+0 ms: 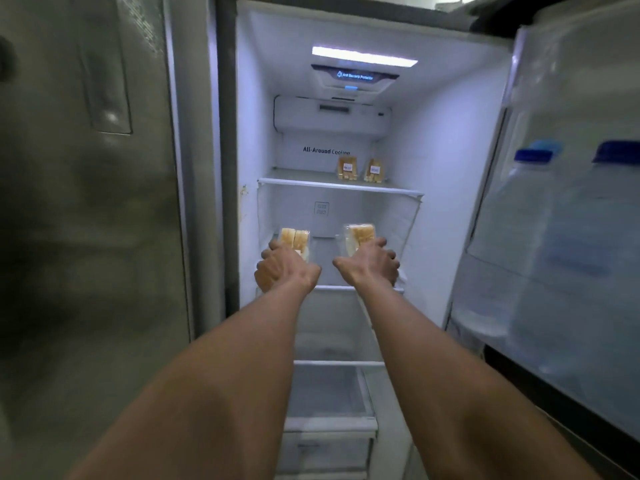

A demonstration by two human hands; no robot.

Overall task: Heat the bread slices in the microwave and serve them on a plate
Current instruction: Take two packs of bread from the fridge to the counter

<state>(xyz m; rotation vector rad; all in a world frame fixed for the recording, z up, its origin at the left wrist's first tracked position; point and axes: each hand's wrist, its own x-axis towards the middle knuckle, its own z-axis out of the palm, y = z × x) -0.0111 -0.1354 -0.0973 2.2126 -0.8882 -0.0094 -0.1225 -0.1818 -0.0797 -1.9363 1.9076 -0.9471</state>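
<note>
Both arms reach into the open fridge (450, 168). The left hand (282, 268) is closed around a bread pack (295, 239) near the left end of the middle shelf (332, 287); the right hand (372, 263) grips a second pack (360, 235) toward the shelf's right end. Two more packs (360, 169) stand upright, side by side, near the back right of the upper shelf (311, 183). Bottles (568, 237) with blue caps sit in the door (554, 81) on the right.

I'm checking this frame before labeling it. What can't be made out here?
- Head view: labels on the two upper-shelf bread packs, too small.
- Lower part of each held bread pack, covered by the left hand and right hand.
- Door bottles, blurred.
</note>
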